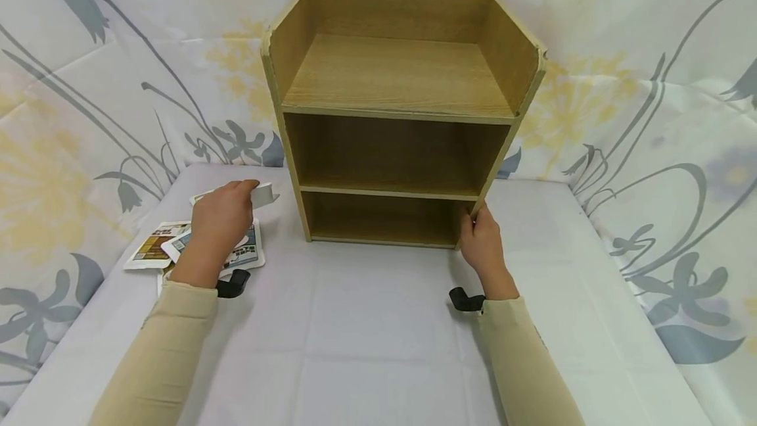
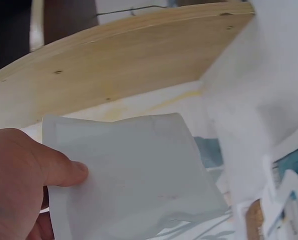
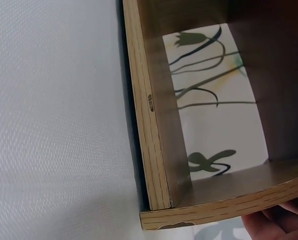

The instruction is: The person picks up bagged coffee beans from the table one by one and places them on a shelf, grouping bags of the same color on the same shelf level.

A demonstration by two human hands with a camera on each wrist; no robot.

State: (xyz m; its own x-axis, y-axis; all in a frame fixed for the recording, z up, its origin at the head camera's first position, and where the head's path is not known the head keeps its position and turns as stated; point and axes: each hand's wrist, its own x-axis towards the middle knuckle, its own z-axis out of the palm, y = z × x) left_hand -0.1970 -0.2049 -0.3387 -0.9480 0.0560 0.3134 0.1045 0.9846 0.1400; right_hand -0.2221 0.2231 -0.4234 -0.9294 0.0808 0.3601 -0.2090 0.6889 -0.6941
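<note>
A wooden shelf unit (image 1: 396,77) with three levels stands upright on the table, its lower compartments bare inside. My right hand (image 1: 481,242) grips the lower front edge of its right side panel. In the right wrist view, fingers (image 3: 268,225) wrap under the panel (image 3: 238,204). Left of the shelf, my left hand (image 1: 221,222) holds a flat white packet (image 2: 129,175) by one edge, thumb laid across its plain face. That packet is raised beside the left side panel (image 2: 124,70). Below the left hand lie several printed packets, including a brown one (image 1: 152,248) and a blue one (image 1: 251,252).
A pale cloth covers the table (image 1: 367,334). Flower-patterned fabric (image 1: 639,117) hangs behind and at both sides. Black wrist mounts (image 1: 233,283) stick out near both sleeves.
</note>
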